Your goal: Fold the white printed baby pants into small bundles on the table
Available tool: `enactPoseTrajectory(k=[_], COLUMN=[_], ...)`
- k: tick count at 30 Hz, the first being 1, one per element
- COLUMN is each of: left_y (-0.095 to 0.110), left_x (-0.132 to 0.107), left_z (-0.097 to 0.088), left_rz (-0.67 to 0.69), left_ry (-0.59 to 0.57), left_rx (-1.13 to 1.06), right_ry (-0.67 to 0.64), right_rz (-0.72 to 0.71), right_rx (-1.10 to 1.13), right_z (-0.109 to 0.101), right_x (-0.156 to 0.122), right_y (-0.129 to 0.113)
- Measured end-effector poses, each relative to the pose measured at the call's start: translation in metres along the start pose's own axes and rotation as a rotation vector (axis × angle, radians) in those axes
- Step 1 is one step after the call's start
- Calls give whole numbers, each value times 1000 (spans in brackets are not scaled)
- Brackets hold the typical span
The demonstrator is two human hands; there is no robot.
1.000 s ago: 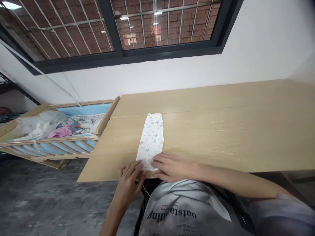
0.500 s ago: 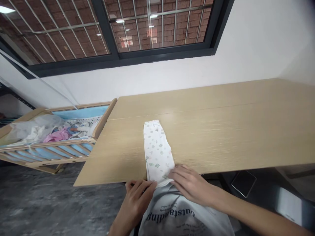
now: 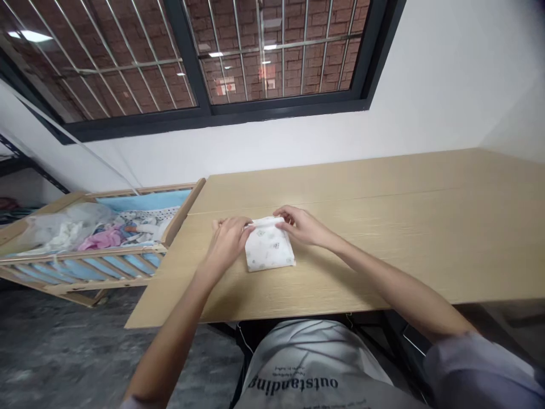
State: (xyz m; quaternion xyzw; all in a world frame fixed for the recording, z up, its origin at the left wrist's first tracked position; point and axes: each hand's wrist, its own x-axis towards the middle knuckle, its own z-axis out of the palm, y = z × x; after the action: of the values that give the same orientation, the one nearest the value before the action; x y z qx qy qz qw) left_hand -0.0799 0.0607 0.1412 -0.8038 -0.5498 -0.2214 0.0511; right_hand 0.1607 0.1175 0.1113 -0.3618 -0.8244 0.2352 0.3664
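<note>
A white baby garment (image 3: 269,250) with small printed leaf and diamond shapes lies folded into a near-square on the wooden table (image 3: 361,238). Its kind is hard to make out in the folds. At its far left corner, my left hand (image 3: 230,236) pinches the folded edge between thumb and fingers. My right hand (image 3: 300,224) grips the far right corner in the same way, fingertips partly behind the cloth. The near edge of the garment rests flat on the tabletop, between my forearms.
To the left of the table stands a wooden crib (image 3: 176,224) with blue lining. Inside it are a pink cloth (image 3: 102,237), other crumpled clothes and a clear plastic bag (image 3: 87,216). A barred window (image 3: 281,108) is set in the white wall behind.
The garment was a long strip reaching to the table's near edge. Its near end has been folded over away from me, and both hands have moved forward with it to the far edge.
</note>
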Motion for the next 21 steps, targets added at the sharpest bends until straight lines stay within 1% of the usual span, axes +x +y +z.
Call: enactPoseTrajectory(k=[2,5,7,9,11,12,15,17,19,20,21], left_y=[-14,-32,-40,-46,-48,-48,-39,-24,-1,11,23], left_x=[30,61,73,80,83,84,77,60,30,11,-10], left_z=[17,50,72,90,101,103,98,90,83,81,81], left_rz=[-92,-171,-189,-206,-221,-229,-246,-241,-219,-205,-181], left_ry=[-84,-167,-200,-229,-249,-253,-228,-192,-166,-158,-151], left_rx=[32,95,119,141,159,166,187,196,196,194,191], right_ry=[-6,-28,-44,-65,-83,-92,-105,-78,-41,-48,-82], right_rz=[69,187,243,268,281,285,292,280,188,104,2], right_rx=[32,-55,-124,-153,-163,-170,-194,-229,-300,-336,-363], right_z=[14,36,49,59,65,67,67,64,59,57,57], right_x=[31,64,75,79,79,79,75,71,63,58,52], right_y=[32,72,89,101,107,109,108,99,84,74,64])
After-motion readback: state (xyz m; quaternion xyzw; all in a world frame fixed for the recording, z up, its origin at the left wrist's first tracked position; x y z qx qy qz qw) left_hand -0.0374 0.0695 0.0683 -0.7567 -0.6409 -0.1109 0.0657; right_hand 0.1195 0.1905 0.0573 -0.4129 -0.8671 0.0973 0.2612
